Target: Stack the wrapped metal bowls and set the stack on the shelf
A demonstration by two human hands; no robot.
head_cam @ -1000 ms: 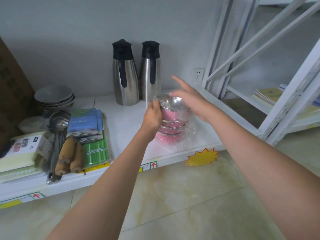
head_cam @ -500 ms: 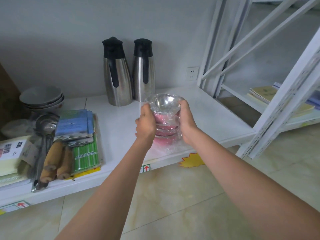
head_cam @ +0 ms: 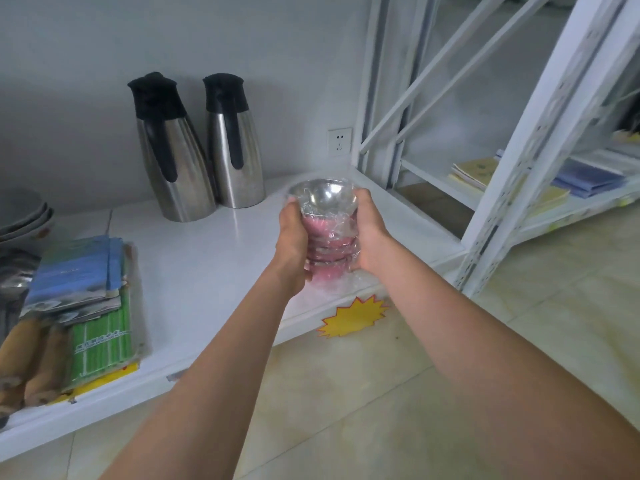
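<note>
A stack of metal bowls [head_cam: 323, 216] with pink outsides, wrapped in clear plastic, is gripped from both sides. My left hand [head_cam: 292, 247] clasps its left side and my right hand [head_cam: 370, 233] clasps its right side. The top bowl's shiny inside faces up. The stack is over the front right part of the low white shelf [head_cam: 207, 258]; loose wrap trails below it, and I cannot tell if the bottom touches the shelf.
Two steel jugs [head_cam: 173, 154] with black tops stand at the back. On the left lie blue and green packets [head_cam: 86, 299], wooden-handled tools [head_cam: 31, 362] and grey bowls [head_cam: 20, 216]. A white rack frame [head_cam: 540, 140] rises at the right. A yellow star tag [head_cam: 353, 317] hangs on the edge.
My right hand came down from above the stack and closed on its right side. Both hands now hold the stack, and the view has shifted closer and to the right.
</note>
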